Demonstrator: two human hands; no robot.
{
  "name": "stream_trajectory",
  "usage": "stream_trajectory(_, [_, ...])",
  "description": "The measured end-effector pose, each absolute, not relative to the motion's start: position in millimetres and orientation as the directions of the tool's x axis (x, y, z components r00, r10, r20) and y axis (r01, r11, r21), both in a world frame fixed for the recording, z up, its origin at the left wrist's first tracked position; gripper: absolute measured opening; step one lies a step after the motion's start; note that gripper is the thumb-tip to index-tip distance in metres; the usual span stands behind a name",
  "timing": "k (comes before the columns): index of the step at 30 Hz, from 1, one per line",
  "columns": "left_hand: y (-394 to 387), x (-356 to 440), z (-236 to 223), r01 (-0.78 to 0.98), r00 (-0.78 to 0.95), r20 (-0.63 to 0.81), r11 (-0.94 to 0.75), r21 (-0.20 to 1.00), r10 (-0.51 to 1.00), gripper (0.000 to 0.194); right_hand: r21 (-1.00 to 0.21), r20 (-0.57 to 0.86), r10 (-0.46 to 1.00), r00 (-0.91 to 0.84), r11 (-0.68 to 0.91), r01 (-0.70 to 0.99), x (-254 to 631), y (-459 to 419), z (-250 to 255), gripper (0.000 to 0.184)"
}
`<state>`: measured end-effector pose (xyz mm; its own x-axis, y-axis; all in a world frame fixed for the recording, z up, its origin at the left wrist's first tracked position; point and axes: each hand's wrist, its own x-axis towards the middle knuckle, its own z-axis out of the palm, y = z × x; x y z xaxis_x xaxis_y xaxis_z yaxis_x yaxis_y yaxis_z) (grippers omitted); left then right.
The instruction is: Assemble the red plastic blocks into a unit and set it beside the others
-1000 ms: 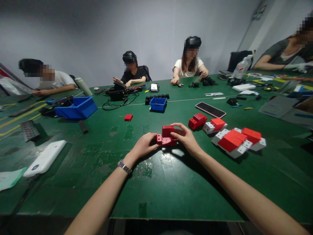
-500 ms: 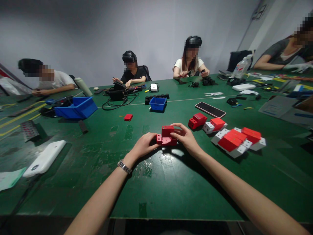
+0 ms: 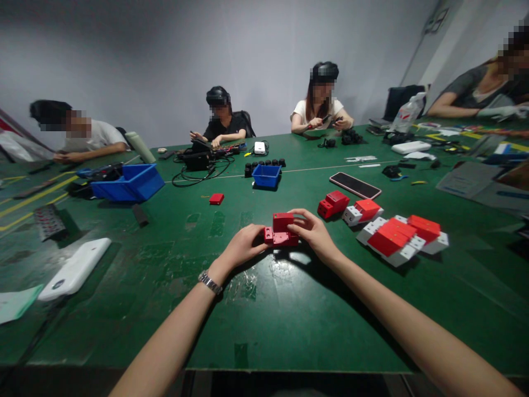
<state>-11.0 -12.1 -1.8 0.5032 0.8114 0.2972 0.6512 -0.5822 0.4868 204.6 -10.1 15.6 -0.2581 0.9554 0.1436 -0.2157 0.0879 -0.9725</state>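
In front of me, just above the table, is a red surge protector point(image 3: 282, 239) with screw terminals at its left end. A block-shaped red module point(image 3: 283, 221) stands up out of its housing. My left hand point(image 3: 243, 247) grips the terminal end between thumb and fingers. With its thumb on the front and fingers behind, my right hand point(image 3: 313, 234) is closed around the right side of the module and housing. A separate small red block point(image 3: 216, 198) lies farther off to the left. Several more surge protectors, one red point(image 3: 333, 204) and others red and white point(image 3: 397, 240), sit to the right.
The green table point(image 3: 165, 320) bears a small blue bin point(image 3: 266, 175), a larger blue bin point(image 3: 136, 183), a phone point(image 3: 355, 185) and a white power bank point(image 3: 76, 269). Several people sit around the far sides, one handling a dark object point(image 3: 326, 119).
My hands and the red surge protector stay almost where they were. Across the table, a co-worker's hands have come closer together.
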Motion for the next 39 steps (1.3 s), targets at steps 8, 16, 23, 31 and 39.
stream_trajectory(8, [-12.8, -10.7, -1.1, 0.648, 0.509, 0.306, -0.592, 0.479, 0.805, 0.036, -0.971, 0.152, 0.952, -0.265, 0.094, -0.218, 204.8, -10.7, 15.7, 0.033])
stream_trajectory(16, [-11.4, -11.3, -2.5, 0.651, 0.511, 0.298, -0.589, 0.479, 0.806, 0.036, -0.970, 0.169, 0.946, -0.277, 0.109, -0.219, 205.3, -10.7, 15.2, 0.031])
stream_trajectory(23, [-11.7, -11.0, -3.0, 0.653, 0.517, 0.299, -0.595, 0.469, 0.802, 0.035, -0.971, 0.172, 0.941, -0.290, 0.112, -0.212, 205.3, -9.2, 12.9, 0.031])
stream_trajectory(31, [-11.5, -11.3, -2.2, 0.652, 0.519, 0.300, -0.598, 0.467, 0.800, 0.035, -0.973, 0.165, 0.944, -0.284, 0.109, -0.203, 205.6, -9.1, 13.1, 0.031])
stream_trajectory(39, [-11.7, -11.8, -3.1, 0.650, 0.517, 0.308, -0.600, 0.466, 0.799, 0.036, -0.971, 0.172, 0.943, -0.285, 0.114, -0.209, 205.5, -9.0, 12.6, 0.031])
